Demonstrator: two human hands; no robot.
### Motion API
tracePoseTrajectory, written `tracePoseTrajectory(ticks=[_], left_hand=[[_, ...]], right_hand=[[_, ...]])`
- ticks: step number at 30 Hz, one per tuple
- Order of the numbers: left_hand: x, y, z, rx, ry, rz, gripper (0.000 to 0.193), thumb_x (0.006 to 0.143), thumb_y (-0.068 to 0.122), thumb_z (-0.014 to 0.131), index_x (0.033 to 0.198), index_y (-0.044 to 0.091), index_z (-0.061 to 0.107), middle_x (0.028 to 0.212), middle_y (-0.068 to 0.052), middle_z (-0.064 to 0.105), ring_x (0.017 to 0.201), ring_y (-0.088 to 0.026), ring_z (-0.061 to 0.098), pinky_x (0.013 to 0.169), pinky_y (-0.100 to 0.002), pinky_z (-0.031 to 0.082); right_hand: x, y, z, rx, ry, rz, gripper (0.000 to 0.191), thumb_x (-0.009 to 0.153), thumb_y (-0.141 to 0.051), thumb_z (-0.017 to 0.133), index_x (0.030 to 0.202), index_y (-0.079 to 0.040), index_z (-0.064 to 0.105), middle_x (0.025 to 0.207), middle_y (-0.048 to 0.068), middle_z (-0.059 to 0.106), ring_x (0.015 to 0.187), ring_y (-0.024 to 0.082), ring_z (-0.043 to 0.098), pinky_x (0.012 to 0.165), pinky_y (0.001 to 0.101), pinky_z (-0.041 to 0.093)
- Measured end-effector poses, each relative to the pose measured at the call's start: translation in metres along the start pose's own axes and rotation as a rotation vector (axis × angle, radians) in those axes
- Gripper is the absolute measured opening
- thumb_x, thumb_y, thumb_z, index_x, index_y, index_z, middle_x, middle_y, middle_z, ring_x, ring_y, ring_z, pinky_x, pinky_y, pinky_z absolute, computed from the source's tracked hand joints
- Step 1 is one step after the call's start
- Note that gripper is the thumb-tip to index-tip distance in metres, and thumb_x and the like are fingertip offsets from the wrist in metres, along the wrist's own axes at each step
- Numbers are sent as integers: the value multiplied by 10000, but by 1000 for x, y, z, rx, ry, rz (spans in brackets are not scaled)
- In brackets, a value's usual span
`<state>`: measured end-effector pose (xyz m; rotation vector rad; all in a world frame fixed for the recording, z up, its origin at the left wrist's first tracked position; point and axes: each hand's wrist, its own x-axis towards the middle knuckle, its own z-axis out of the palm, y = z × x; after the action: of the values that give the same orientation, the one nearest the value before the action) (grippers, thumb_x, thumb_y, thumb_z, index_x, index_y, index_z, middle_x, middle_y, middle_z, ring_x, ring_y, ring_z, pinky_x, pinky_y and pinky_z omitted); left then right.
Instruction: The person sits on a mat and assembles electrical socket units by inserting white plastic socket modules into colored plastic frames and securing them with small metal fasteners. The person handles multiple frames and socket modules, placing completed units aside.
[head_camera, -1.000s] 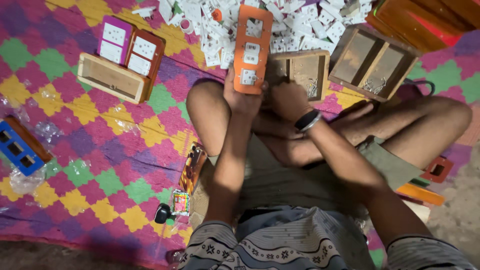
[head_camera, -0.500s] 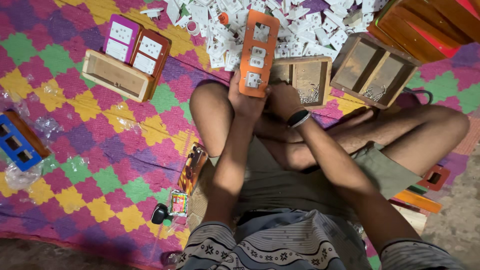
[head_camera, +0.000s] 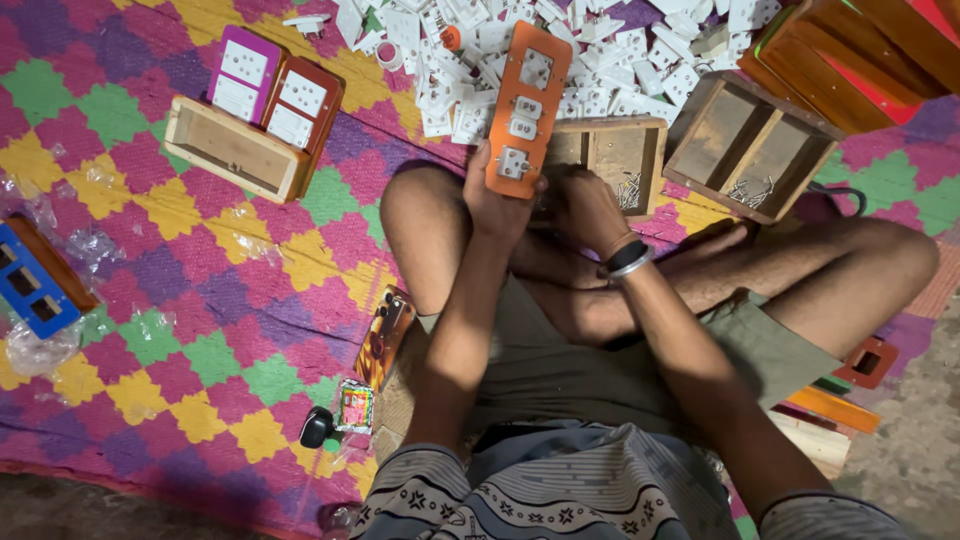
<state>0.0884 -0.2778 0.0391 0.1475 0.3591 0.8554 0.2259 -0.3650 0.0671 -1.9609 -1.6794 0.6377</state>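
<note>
I sit cross-legged on a patterned mat. My left hand (head_camera: 492, 200) holds an orange switch board panel (head_camera: 526, 105) upright by its lower end; white sockets and switches are fitted in its cutouts. My right hand (head_camera: 590, 205), with a dark wristband, is closed just right of the panel's lower edge, in front of a small wooden box (head_camera: 610, 160) with small screws inside. What its fingers hold is hidden. A heap of loose white switches and sockets (head_camera: 470, 50) lies beyond the panel.
A two-compartment wooden box (head_camera: 745, 150) stands at the right, with orange wooden boxes (head_camera: 860, 50) behind. At the left are an open wooden box (head_camera: 235, 150), pink (head_camera: 240, 75) and brown (head_camera: 300, 105) panels, and a blue panel (head_camera: 30, 285). A brown panel (head_camera: 385, 335) lies by my left knee.
The orange panel and both hands stay nearly as they were; the panel has tilted a little to the right and the view has shifted slightly.
</note>
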Motion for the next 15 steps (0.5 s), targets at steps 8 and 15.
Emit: tracePoseTrajectory(ticks=[8,15], left_hand=[[1,-2,2,20,14,23,474,1079,436,424,1331,64,575,1155,-109,673,975,-239,648,705,-405,538],[1,-4,2,57,-5,18,502,1080,449,414,1347,53,568,1148,-116,675,950,-236,648,697,-393,538]], right_hand=[[-15,4,1,83,220,-3,129,904,30,639,1032,35,657,1013,265,652,951,470,632,816,502,533],[-7,-6,-23,580,158,351,130,965,-22,711,1088,-11,751,689,63,619,553,141,536,496,292,418]])
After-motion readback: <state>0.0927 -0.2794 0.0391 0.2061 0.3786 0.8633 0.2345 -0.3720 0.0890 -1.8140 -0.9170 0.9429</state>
